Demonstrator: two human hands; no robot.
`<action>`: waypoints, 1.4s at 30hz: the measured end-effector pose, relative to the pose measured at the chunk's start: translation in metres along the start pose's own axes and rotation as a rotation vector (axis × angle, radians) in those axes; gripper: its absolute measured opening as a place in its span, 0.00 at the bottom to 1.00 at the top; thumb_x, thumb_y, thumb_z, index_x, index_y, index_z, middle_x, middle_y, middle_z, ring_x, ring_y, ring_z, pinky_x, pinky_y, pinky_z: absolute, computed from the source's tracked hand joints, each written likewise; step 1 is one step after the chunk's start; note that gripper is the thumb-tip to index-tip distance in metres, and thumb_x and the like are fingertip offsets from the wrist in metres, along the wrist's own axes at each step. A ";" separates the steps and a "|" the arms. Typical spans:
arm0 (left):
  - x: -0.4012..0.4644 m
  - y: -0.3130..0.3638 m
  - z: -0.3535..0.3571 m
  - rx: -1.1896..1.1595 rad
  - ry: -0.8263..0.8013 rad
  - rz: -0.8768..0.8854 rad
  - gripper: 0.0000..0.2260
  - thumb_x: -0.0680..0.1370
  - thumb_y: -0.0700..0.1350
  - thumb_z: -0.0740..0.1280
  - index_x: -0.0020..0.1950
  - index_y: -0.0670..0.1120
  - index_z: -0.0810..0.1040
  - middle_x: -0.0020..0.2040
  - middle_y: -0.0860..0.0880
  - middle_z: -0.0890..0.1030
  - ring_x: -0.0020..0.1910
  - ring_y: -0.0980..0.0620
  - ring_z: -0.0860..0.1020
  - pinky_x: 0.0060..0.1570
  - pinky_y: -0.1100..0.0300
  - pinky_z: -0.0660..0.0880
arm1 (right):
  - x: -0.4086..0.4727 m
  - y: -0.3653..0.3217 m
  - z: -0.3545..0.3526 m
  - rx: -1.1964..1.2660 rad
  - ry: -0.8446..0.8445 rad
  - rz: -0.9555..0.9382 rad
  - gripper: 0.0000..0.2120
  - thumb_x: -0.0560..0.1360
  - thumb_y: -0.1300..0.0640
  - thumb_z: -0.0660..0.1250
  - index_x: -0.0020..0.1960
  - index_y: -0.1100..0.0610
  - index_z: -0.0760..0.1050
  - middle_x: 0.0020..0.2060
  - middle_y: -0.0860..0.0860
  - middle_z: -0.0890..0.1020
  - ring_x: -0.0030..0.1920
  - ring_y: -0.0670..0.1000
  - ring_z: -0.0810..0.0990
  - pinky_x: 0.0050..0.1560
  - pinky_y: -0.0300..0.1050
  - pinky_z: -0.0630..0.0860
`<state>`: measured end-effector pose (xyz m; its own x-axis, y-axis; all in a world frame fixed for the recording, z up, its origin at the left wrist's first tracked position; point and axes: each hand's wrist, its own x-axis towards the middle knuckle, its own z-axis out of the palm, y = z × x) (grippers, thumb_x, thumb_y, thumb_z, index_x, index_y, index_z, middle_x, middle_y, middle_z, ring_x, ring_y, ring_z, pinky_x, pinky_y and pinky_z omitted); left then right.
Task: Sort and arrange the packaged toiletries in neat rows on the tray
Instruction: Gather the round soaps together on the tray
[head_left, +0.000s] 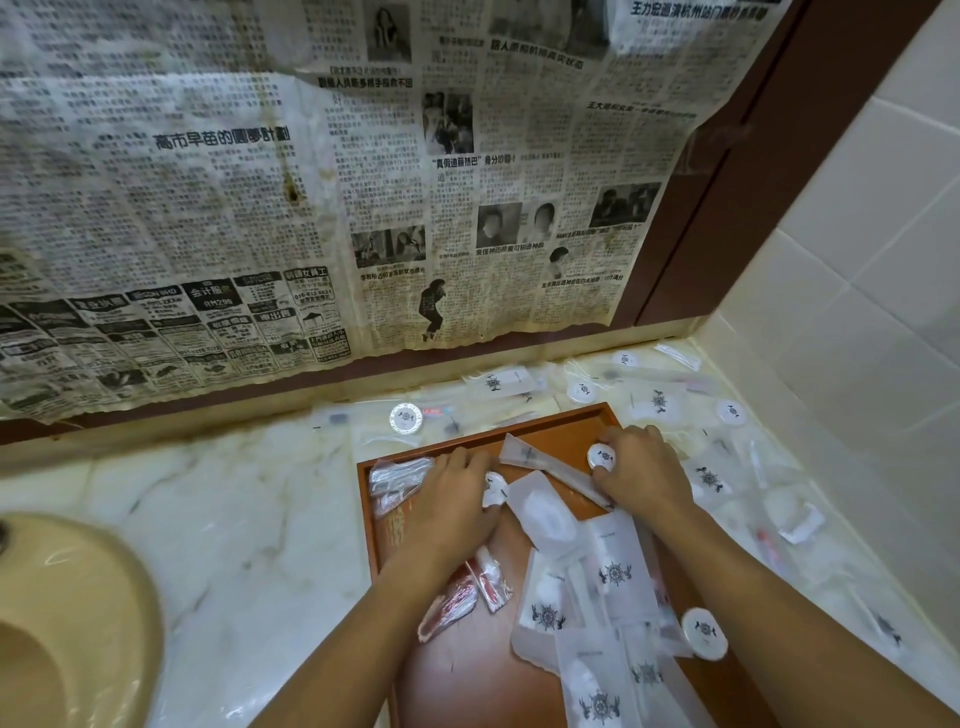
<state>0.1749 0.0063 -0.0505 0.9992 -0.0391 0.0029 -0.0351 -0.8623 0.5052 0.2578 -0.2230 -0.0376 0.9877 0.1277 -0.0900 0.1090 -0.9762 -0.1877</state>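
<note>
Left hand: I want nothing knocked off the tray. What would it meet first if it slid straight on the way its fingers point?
Probably the long clear packet lying just past the left hand; depth is hard to judge.

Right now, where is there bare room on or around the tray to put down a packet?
Bare wood shows on the tray at its far edge and in the near left part below the red packets. The marble counter between tray and sink is open. The right side is crowded with white sachets.

left grip (457, 501): curled, palm down | right grip (641, 470): curled, palm down
</note>
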 end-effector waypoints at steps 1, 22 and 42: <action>-0.003 -0.003 -0.005 -0.031 0.009 -0.013 0.20 0.76 0.48 0.67 0.67 0.52 0.71 0.63 0.50 0.73 0.61 0.50 0.70 0.60 0.58 0.69 | 0.000 0.000 -0.002 0.069 0.012 0.018 0.22 0.70 0.55 0.69 0.64 0.54 0.76 0.53 0.53 0.80 0.57 0.55 0.72 0.52 0.49 0.73; -0.084 -0.062 -0.033 -0.137 0.151 -0.089 0.18 0.72 0.47 0.67 0.61 0.58 0.73 0.54 0.66 0.72 0.53 0.56 0.68 0.51 0.60 0.64 | -0.076 -0.131 0.005 0.732 -0.045 -0.263 0.20 0.71 0.57 0.73 0.61 0.45 0.75 0.52 0.39 0.72 0.47 0.38 0.76 0.45 0.29 0.75; -0.099 -0.072 -0.013 -0.334 0.133 -0.202 0.22 0.71 0.45 0.63 0.62 0.62 0.71 0.55 0.70 0.74 0.53 0.60 0.66 0.54 0.55 0.70 | -0.081 -0.144 0.050 0.523 -0.149 -0.403 0.27 0.72 0.60 0.66 0.70 0.50 0.69 0.61 0.46 0.73 0.61 0.47 0.74 0.61 0.42 0.74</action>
<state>0.0786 0.0792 -0.0761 0.9797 0.1987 -0.0251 0.1480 -0.6338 0.7592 0.1568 -0.0843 -0.0527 0.8512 0.5233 -0.0408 0.3600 -0.6385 -0.6803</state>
